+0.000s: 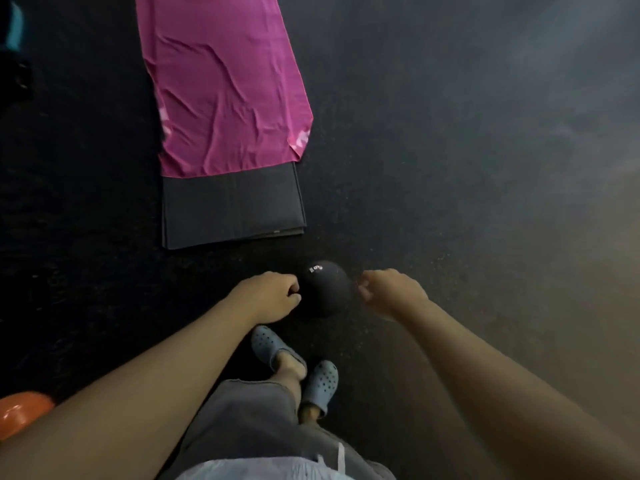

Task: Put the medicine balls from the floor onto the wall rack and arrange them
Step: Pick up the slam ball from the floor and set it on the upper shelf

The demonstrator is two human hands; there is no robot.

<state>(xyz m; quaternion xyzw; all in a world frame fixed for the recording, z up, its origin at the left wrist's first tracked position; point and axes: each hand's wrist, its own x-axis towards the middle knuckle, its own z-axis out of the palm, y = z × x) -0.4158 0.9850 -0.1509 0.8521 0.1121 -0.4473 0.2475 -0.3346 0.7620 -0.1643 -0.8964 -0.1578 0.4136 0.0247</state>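
Note:
A black medicine ball (325,289) with a small white number mark on top rests on the dark rubber floor just ahead of my feet. My left hand (273,295) is at the ball's left side, fingers curled and touching it. My right hand (391,289) hovers just right of the ball with fingers bent, a small gap between it and the ball. Neither hand has the ball lifted. The wall rack is out of view.
A dark grey folded mat (232,206) lies ahead on the left, partly covered by a magenta cloth (221,84). An orange ball (20,412) sits at the lower left edge. My feet in grey-blue clogs (273,348) stand right behind the black ball.

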